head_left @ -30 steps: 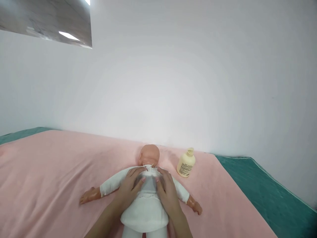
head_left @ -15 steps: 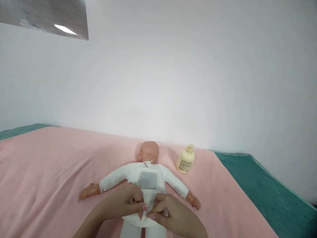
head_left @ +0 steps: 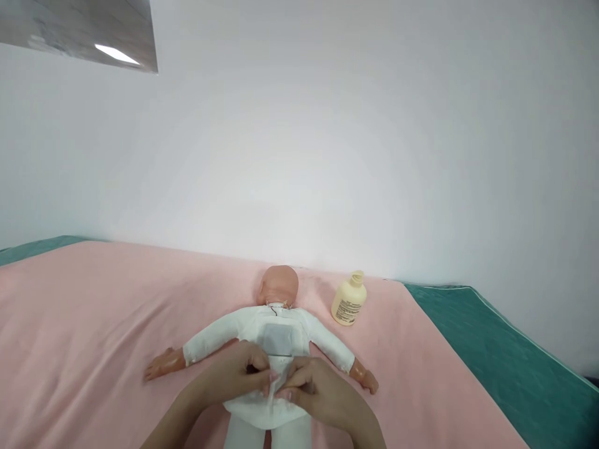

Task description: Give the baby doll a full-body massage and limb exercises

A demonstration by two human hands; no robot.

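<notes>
A baby doll (head_left: 262, 411) lies with the back of its head towards me and its arms spread wide. Its body is white cloth, with a grey rectangular panel (head_left: 276, 340) on the upper back. My left hand (head_left: 238, 374) is closed in a pinch at the middle of the lower back. Close beside it, my right hand (head_left: 318, 390) pinches too, the fingertips of both nearly meeting. White cloth bunches into a fold between them. What lies under my fingers is partly hidden.
A pale yellow bottle (head_left: 349, 302) with a pump-style top stands right of the doll's head. The pink sheet (head_left: 107, 312) has creases on the left and lies over a green surface (head_left: 491, 349). A white wall (head_left: 299, 156) rises behind.
Both hands have shifted slightly up along the doll's back, still pinching. The cloth between them now shows a narrow fold. The whole view has moved a little; the bottle stays put.
</notes>
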